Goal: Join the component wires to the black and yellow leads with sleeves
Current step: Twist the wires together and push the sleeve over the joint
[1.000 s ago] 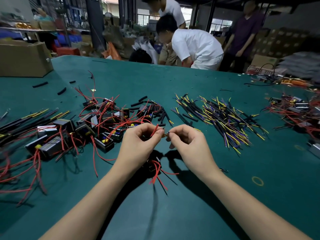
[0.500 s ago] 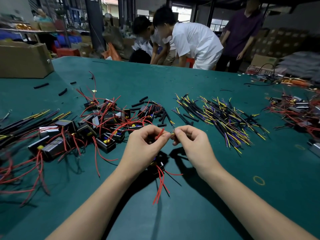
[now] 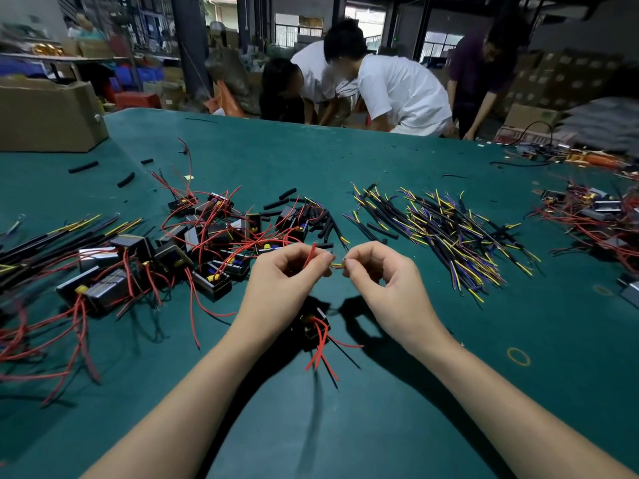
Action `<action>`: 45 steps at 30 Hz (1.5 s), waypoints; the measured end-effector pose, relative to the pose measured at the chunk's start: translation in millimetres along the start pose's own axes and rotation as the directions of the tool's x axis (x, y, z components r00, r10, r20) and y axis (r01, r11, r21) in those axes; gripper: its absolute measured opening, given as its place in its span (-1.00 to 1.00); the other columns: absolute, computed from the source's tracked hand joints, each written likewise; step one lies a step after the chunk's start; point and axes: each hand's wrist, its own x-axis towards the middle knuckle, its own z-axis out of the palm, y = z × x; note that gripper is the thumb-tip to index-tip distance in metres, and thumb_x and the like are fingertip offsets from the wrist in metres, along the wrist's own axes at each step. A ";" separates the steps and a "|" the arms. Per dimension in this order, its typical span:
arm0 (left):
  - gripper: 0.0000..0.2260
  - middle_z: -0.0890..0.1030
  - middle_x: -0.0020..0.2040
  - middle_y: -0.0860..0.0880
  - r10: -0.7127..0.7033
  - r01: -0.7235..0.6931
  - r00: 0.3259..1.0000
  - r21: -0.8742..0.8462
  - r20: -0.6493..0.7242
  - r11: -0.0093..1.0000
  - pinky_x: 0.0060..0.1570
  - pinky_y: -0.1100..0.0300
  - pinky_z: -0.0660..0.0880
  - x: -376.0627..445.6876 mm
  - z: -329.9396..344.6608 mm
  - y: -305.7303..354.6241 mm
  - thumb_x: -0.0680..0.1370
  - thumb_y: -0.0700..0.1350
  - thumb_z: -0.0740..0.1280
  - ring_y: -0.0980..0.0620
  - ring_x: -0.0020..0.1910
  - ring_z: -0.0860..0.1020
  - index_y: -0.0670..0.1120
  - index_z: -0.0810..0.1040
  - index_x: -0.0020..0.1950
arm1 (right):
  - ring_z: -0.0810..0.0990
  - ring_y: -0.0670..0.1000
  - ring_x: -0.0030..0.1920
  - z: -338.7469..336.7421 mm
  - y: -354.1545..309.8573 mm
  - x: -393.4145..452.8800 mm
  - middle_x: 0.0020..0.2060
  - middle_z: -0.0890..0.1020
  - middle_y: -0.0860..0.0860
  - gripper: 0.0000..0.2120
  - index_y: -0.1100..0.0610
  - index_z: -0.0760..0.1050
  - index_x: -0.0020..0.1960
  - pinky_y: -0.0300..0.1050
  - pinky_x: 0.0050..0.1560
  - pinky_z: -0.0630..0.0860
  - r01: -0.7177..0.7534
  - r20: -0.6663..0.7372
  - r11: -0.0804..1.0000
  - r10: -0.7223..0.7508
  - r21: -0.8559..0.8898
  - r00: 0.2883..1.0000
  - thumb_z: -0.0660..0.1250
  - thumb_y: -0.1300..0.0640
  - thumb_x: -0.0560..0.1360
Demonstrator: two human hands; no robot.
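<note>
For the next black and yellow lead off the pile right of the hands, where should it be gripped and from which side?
Judging by the pile of leads, pinch one at its near tip, coming from above on the near side. There, yellow ends fan out singly over bare table, while the middles cross in a tangle.

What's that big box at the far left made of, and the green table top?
The box looks like plain brown cardboard: matte, with folded flaps. The green table top seems to be a soft matte mat, perhaps rubber or felt; it shows no glare, but I can't tell which.
</note>
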 end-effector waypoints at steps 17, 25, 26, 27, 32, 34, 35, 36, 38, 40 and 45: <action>-0.92 0.63 -0.14 -0.19 0.064 -0.070 0.993 0.061 0.099 0.996 -0.11 0.30 0.45 1.0 -3.6 -0.6 0.47 -0.21 0.43 0.07 -0.17 0.55 -0.12 0.71 -0.08 | 0.51 -0.13 -0.27 -18.4 -11.4 5.1 -0.29 0.62 -0.07 -0.93 0.17 0.63 -0.16 -0.36 -0.15 0.41 0.180 0.081 0.954 -0.165 -0.239 0.983 0.40 0.29 0.47; -0.92 0.63 -0.24 -0.14 0.039 -0.047 0.995 0.091 0.093 0.995 -0.18 0.31 0.43 -0.6 -2.5 1.0 0.49 -0.18 0.42 0.10 -0.25 0.52 -0.17 0.67 -0.15 | 0.53 -0.08 -0.28 -15.9 -12.1 1.8 -0.33 0.60 -0.11 -0.92 0.13 0.61 -0.19 -0.06 -0.09 0.49 0.178 0.074 0.943 -0.163 -0.281 0.984 0.39 0.25 0.47; -0.91 0.63 -0.24 -0.17 0.036 -0.045 0.995 0.097 0.093 0.994 -0.20 0.29 0.43 -0.6 -2.6 1.3 0.49 -0.17 0.41 0.10 -0.26 0.51 -0.17 0.67 -0.16 | 0.54 -0.08 -0.26 -15.9 -12.3 1.5 -0.33 0.60 -0.14 -0.92 0.10 0.60 -0.19 0.01 -0.04 0.48 0.178 0.084 0.937 -0.160 -0.302 0.984 0.39 0.23 0.47; -0.90 0.63 -0.23 -0.20 0.034 -0.044 0.995 0.102 0.098 0.994 -0.20 0.26 0.42 -0.5 -2.8 1.6 0.50 -0.17 0.41 0.08 -0.26 0.50 -0.17 0.66 -0.17 | 0.54 -0.08 -0.25 -15.9 -12.7 1.6 -0.33 0.59 -0.16 -0.92 0.08 0.59 -0.18 0.09 -0.01 0.47 0.187 0.095 0.929 -0.165 -0.320 0.982 0.38 0.21 0.48; -0.87 0.62 -0.27 -0.19 0.031 -0.043 0.992 0.103 0.120 0.994 -0.21 0.24 0.43 -0.3 -3.7 4.2 0.51 -0.17 0.40 0.10 -0.29 0.49 -0.18 0.64 -0.21 | 0.54 -0.06 -0.25 -17.8 -15.1 3.8 -0.32 0.58 -0.15 -0.92 0.07 0.56 -0.19 0.24 -0.02 0.44 0.253 0.120 0.896 -0.224 -0.365 0.967 0.36 0.20 0.47; -0.86 0.59 -0.32 -0.15 0.046 -0.061 0.991 0.124 0.123 0.990 -0.22 0.26 0.43 -0.2 -4.3 5.5 0.51 -0.18 0.40 0.12 -0.30 0.48 -0.18 0.64 -0.23 | 0.54 -0.09 -0.24 -18.3 -15.1 4.1 -0.32 0.58 -0.20 -0.92 0.04 0.57 -0.17 0.23 0.00 0.44 0.243 0.112 0.902 -0.218 -0.356 0.970 0.38 0.19 0.47; -0.86 0.57 -0.35 -0.11 0.064 -0.082 0.990 0.149 0.127 0.985 -0.24 0.30 0.41 -0.4 -4.7 6.4 0.50 -0.18 0.40 0.13 -0.32 0.47 -0.18 0.63 -0.25 | 0.55 -0.11 -0.24 -18.7 -14.9 4.0 -0.31 0.58 -0.22 -0.93 0.03 0.58 -0.15 0.22 0.02 0.45 0.235 0.108 0.908 -0.210 -0.347 0.972 0.39 0.19 0.47; -0.85 0.56 -0.38 -0.07 0.086 -0.109 0.988 0.180 0.132 0.978 -0.25 0.34 0.40 -0.8 -5.2 7.6 0.50 -0.19 0.40 0.15 -0.34 0.46 -0.18 0.63 -0.26 | 0.56 -0.12 -0.22 -19.2 -14.6 3.9 -0.30 0.59 -0.23 -0.93 0.03 0.60 -0.12 0.21 0.04 0.45 0.229 0.109 0.911 -0.203 -0.342 0.973 0.40 0.19 0.47; -0.86 0.58 -0.36 -0.07 0.132 -0.168 0.980 0.267 0.147 0.949 -0.23 0.35 0.40 -1.2 -6.8 9.4 0.49 -0.20 0.40 0.12 -0.34 0.49 -0.18 0.62 -0.26 | 0.57 -0.12 -0.20 -20.2 -14.1 3.9 -0.28 0.61 -0.22 -0.92 0.02 0.60 -0.12 0.22 0.05 0.44 0.242 0.139 0.907 -0.205 -0.344 0.969 0.40 0.18 0.47; -0.85 0.60 -0.33 -0.07 0.167 -0.218 0.972 0.374 0.166 0.901 -0.11 0.21 0.45 -1.2 -8.8 9.3 0.49 -0.15 0.41 0.04 -0.27 0.54 -0.16 0.61 -0.26 | 0.57 -0.13 -0.20 -21.0 -13.0 3.5 -0.28 0.61 -0.20 -0.92 0.00 0.60 -0.15 0.22 0.06 0.42 0.265 0.173 0.897 -0.216 -0.353 0.961 0.39 0.17 0.47; -0.74 0.57 -0.35 -0.09 0.143 -0.226 0.968 0.469 0.206 0.854 0.03 0.00 0.45 -2.2 -11.9 12.7 0.44 0.00 0.30 -0.08 -0.24 0.53 -0.16 0.57 -0.30 | 0.51 -0.21 -0.20 -21.3 -11.3 1.1 -0.25 0.61 -0.18 -0.94 0.01 0.58 -0.13 0.01 0.02 0.28 0.347 0.224 0.825 -0.272 -0.446 0.936 0.33 0.10 0.45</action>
